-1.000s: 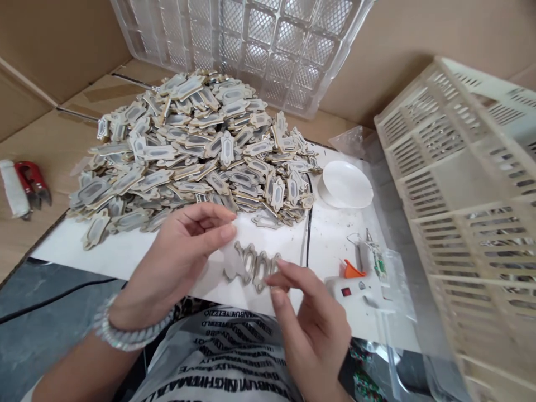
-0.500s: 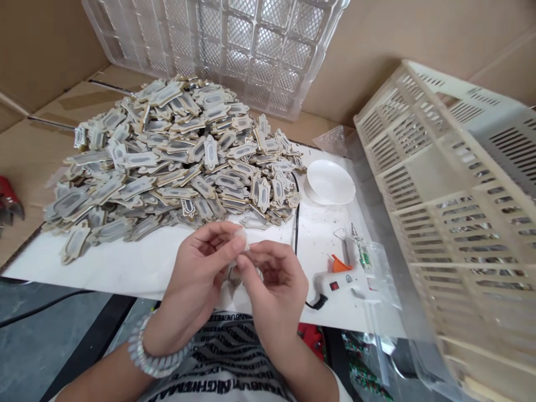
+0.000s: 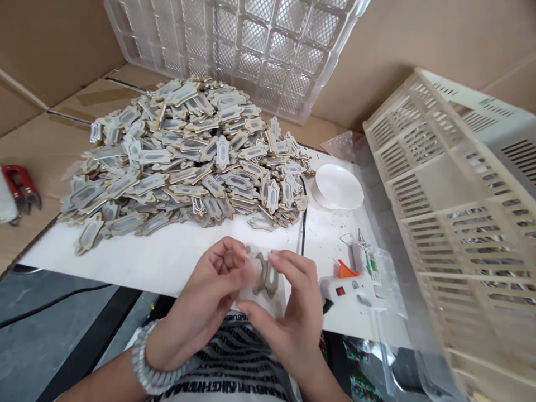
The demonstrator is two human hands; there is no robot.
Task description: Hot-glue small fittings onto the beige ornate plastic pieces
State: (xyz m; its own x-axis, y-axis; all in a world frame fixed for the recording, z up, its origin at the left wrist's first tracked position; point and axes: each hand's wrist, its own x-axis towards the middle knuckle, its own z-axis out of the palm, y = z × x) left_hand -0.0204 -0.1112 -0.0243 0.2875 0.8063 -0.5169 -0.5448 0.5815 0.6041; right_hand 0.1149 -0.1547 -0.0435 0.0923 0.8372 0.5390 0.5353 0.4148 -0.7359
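My left hand (image 3: 215, 287) is closed, thumb and fingers pinching a small translucent white piece (image 3: 253, 272) that is blurred. My right hand (image 3: 295, 307) has its thumb and fingers apart, close to that piece; whether its thumb tip touches it I cannot tell. Between my hands, on the white board (image 3: 176, 257), a couple of small ornate grey frame pieces (image 3: 272, 279) show, partly covered by the translucent piece and my fingers. Just beyond stands a big heap of similar frame pieces (image 3: 180, 162) with pale backs and gold-coloured edges.
To the right are a white bowl (image 3: 338, 190), a white glue gun (image 3: 349, 290) with an orange part, and a slotted cream crate (image 3: 435, 184). A clear compartment tray (image 3: 251, 50) leans behind the heap. Red-handled snips (image 3: 23, 187) lie at the far left.
My hands have moved apart from each other, and the right fingers have spread. The translucent piece and frame pieces between them now show more. The whole view has shifted slightly.
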